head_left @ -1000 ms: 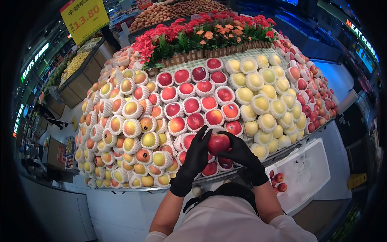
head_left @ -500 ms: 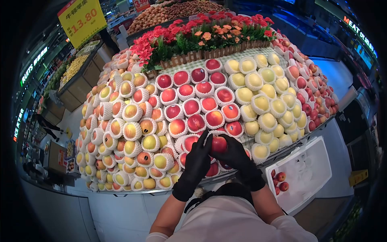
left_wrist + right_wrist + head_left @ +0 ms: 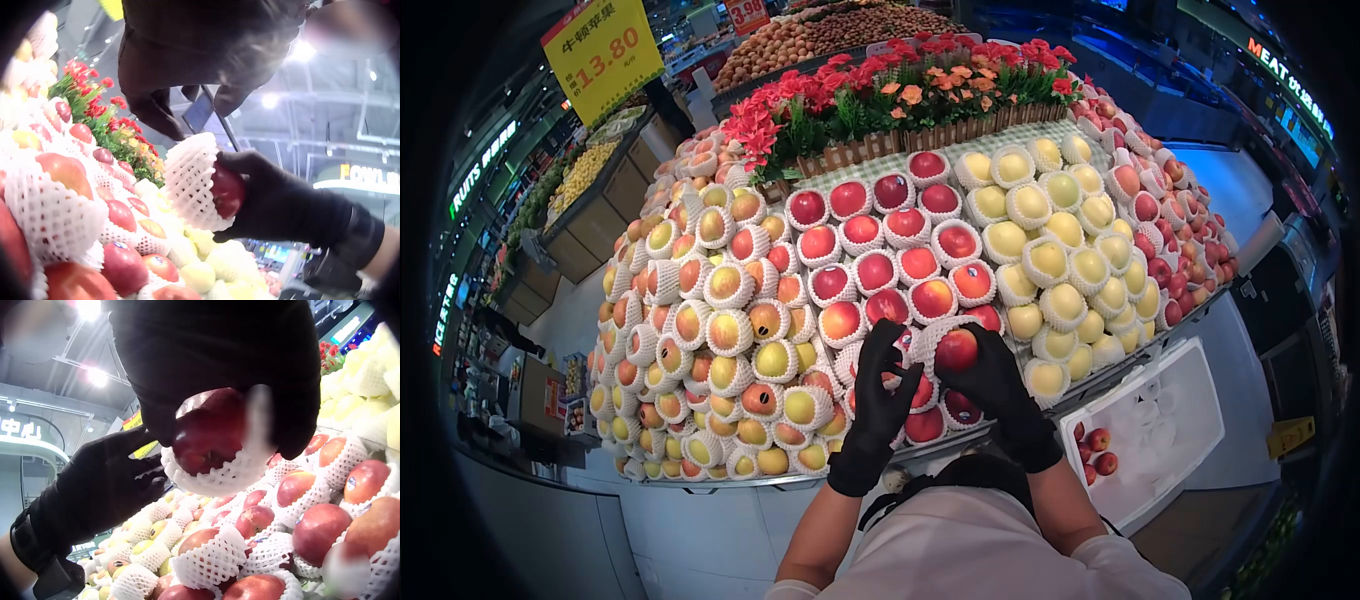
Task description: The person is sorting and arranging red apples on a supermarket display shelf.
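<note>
Red and glossy, an apple sits in the right grip, gloved in black, which clasps it above the front rows of the display. A white foam net wraps part of the apple, leaving some of its skin bare. The left grip, also black-gloved, holds nothing; its fingers are loosely curved with a gap to the thumb, just beside the net. Whether a fingertip touches the foam, I cannot tell.

The likeliest trouble is a slip: smooth skin and loose foam give an uneven hold, so a slackened right grip could let the apple drop onto the red apples below and bruise. A tug on the net's edge might peel it or tear the mesh.

The counter shows a green-and-white check where it is bare, between the fruit and red flowers behind a small wooden fence. Blushed fruit is heaped on the left, pale yellow fruit on the right. A white tub with loose apples stands beside the counter. A yellow price sign hangs over the shop.
</note>
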Available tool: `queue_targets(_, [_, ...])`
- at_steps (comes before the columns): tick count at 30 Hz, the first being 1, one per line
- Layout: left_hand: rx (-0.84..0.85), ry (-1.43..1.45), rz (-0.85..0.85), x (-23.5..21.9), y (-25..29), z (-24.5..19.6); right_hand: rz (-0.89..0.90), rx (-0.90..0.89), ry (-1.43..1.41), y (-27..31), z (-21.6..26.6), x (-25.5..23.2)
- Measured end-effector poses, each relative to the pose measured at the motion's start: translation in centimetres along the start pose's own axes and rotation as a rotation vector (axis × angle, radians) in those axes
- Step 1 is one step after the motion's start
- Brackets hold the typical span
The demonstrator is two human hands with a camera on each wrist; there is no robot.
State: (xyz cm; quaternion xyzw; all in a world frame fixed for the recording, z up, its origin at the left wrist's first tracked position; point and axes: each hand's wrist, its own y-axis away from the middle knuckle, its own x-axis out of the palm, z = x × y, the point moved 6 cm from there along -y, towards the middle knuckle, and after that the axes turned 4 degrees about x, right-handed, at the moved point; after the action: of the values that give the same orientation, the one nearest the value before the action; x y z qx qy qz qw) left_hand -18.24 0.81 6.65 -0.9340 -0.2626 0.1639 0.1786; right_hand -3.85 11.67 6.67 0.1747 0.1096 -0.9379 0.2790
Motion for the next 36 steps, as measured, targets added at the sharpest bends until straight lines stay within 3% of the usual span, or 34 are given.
queue_targets(3, [-0.231, 0.33, 0.037, 0.9, -0.2, 2.4, 0.007, -0.036, 0.046, 0.4, 2.2, -0.3])
queue_targets(4, [-0.284, 0.311, 0.094, 1.4, -0.2, 2.5, 0.023, -0.052, 0.039, 0.6, 3.0, -0.3])
queue_targets(8, [-0.348, 0.464, 0.176, 2.9, -0.2, 2.1, 0.066, -0.108, 0.065, 1.0, 0.5, 1.2])
queue_targets(11, [-0.54, 0.651, 0.15, 2.4, 0.2, 2.1, 0.158, -0.046, 0.034, 1.2, 1.9, 0.0])
queue_targets(12, [-0.489, 0.639, 0.109, 2.2, 0.1, 2.2, 0.173, 0.027, 0.024, 1.2, 1.5, -0.2])
queue_targets(14, [-0.561, 0.725, 0.076, 2.3, 0.6, 2.6, 0.205, 0.173, 0.002, 1.4, 0.5, -0.6])
queue_targets(18, [-0.666, 0.935, 0.013, 2.7, 1.2, 3.5, -0.019, 0.066, -0.152, 1.3, -0.1, -0.9])
queue_targets(20, [-0.666, 0.956, 0.03, 2.8, 1.4, 3.0, -0.114, 0.071, -0.113, 1.3, -0.7, -0.7])
queue_targets(23, [-0.637, 0.887, 0.078, 2.6, 1.6, 2.5, 0.027, 0.123, -0.096, 1.4, -1.9, 0.7])
queue_targets(27, [-0.635, 0.85, 0.132, 2.5, 1.9, 3.0, 0.016, 0.218, -0.24, 1.7, -2.1, 0.5])
queue_targets(36, [-0.5, 0.769, 0.015, 3.0, 2.4, 4.1, -0.027, 0.164, -0.152, 2.2, -1.0, 0.0])
